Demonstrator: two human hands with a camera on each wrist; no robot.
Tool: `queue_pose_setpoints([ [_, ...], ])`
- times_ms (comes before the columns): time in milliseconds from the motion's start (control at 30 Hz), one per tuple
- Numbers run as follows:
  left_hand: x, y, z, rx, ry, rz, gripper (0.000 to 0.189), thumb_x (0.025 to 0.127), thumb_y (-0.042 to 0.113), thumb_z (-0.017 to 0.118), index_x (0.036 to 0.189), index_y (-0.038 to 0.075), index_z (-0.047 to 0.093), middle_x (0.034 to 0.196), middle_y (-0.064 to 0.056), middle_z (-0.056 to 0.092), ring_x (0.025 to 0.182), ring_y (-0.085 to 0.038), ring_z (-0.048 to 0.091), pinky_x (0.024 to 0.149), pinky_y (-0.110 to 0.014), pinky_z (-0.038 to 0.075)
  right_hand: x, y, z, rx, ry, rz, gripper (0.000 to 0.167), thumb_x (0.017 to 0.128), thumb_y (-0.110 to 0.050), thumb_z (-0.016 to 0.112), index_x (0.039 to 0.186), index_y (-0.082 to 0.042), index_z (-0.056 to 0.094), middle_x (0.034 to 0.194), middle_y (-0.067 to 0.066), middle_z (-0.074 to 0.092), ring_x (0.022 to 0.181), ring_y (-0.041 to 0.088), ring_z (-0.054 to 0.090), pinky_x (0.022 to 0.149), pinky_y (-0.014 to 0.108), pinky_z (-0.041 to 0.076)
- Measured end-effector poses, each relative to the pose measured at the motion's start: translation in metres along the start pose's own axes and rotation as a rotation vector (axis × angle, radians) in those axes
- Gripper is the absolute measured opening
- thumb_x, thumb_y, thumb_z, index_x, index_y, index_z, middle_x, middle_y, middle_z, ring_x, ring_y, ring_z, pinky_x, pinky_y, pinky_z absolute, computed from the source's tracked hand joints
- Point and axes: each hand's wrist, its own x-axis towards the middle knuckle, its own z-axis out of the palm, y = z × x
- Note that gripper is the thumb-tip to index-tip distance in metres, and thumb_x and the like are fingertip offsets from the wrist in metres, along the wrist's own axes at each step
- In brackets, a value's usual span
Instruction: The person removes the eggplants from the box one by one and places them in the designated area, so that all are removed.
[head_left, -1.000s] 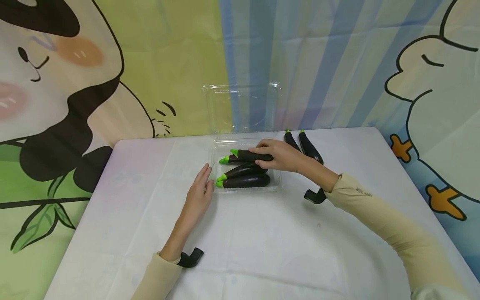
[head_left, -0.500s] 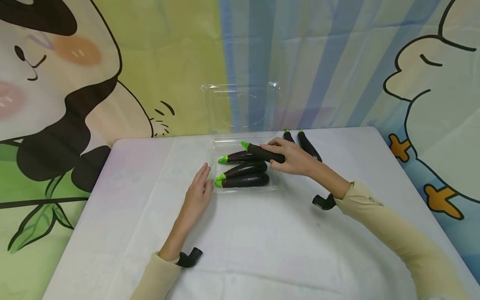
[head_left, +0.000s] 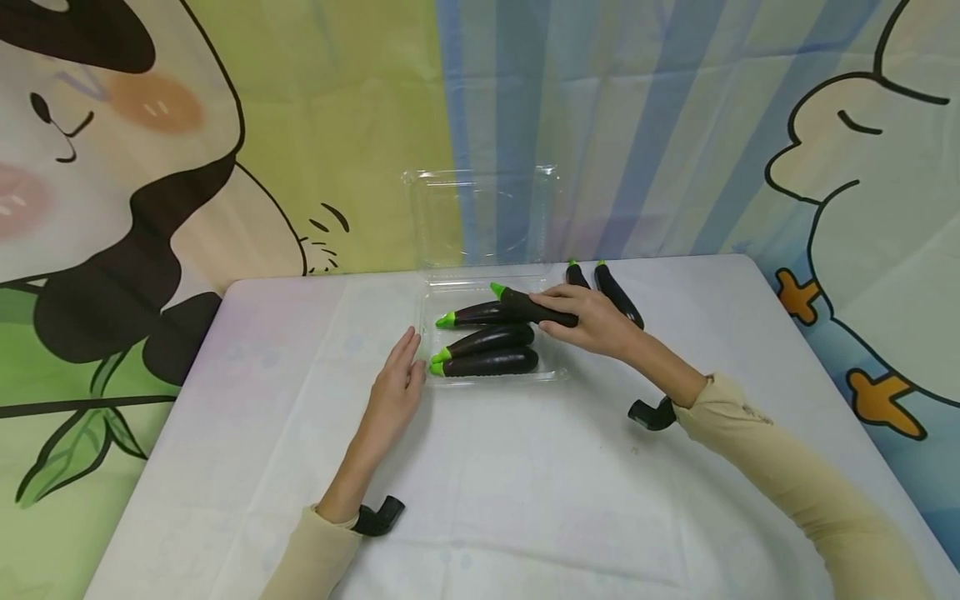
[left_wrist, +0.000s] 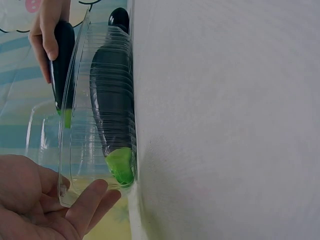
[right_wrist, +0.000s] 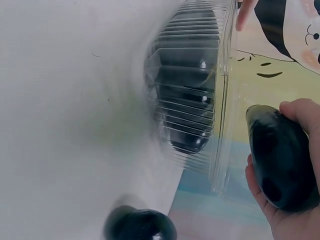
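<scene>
My right hand (head_left: 592, 321) grips a dark purple eggplant (head_left: 521, 305) with a green stem end, raised over the back right part of a clear plastic container (head_left: 551, 376). In the right wrist view, fingers and thumb wrap the sides of this held eggplant (right_wrist: 280, 160). Three more eggplants lie side by side in the container: a back one (head_left: 476, 314), a middle one (head_left: 495, 338) and a front one (head_left: 491, 362). At the container's left end rests my left hand (head_left: 395, 387), its extended fingers touching the end wall in the left wrist view.
The container's clear lid (head_left: 483, 218) stands raised at the back. Two eggplants, one partly hidden (head_left: 576, 275) and one fuller in view (head_left: 618, 294), lie on the white tablecloth (head_left: 510, 483) behind my right hand. A printed curtain (head_left: 337, 125) hangs beyond the table.
The right hand has moved right with the eggplant, which is now tilted and uncovers more of the back eggplant in the container. My left hand stays in place.
</scene>
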Motion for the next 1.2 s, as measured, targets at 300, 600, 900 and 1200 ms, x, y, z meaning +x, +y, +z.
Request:
queue_pose_setpoints([
  [300,0.002,0.000,0.000,0.005,0.005,-0.001,0.051,0.104,0.020,0.041,0.152,0.007,0.031,0.163,-0.002,0.021,0.148,-0.026,0.028,0.115,-0.048,0.035,-0.016,0.009,0.001,-0.003,0.119,0.092,0.045,0.089,-0.012,0.069,0.132,-0.003,0.059,0.126,0.022,0.062,0.101,0.035,0.065,0.071,0.042,0.055],
  [600,0.001,-0.001,-0.001,-0.015,-0.013,-0.011,0.051,0.104,0.021,0.041,0.152,0.007,0.031,0.163,-0.002,0.021,0.146,-0.027,0.031,0.112,-0.047,0.039,-0.035,0.017,-0.004,0.054,0.154,0.221,0.057,0.088,-0.011,0.069,0.141,-0.004,0.050,0.131,0.023,0.056,0.101,0.036,0.061,0.071,0.042,0.053],
  [900,-0.001,-0.002,0.000,-0.014,0.000,-0.004,0.051,0.104,0.021,0.041,0.152,0.008,0.031,0.163,0.000,0.020,0.144,-0.027,0.036,0.109,-0.045,0.043,-0.049,0.016,-0.009,0.017,0.247,0.205,0.054,0.085,-0.008,0.073,0.136,-0.003,0.055,0.130,0.024,0.059,0.110,0.042,0.062,0.077,0.049,0.058],
  [1200,-0.001,-0.001,0.000,-0.008,-0.006,-0.019,0.051,0.104,0.020,0.041,0.152,0.008,0.030,0.163,0.000,0.020,0.146,-0.026,0.031,0.112,-0.045,0.040,-0.060,0.022,-0.011,-0.003,0.304,0.236,0.052,0.085,-0.003,0.071,0.134,0.002,0.055,0.132,0.027,0.058,0.116,0.045,0.059,0.081,0.052,0.056],
])
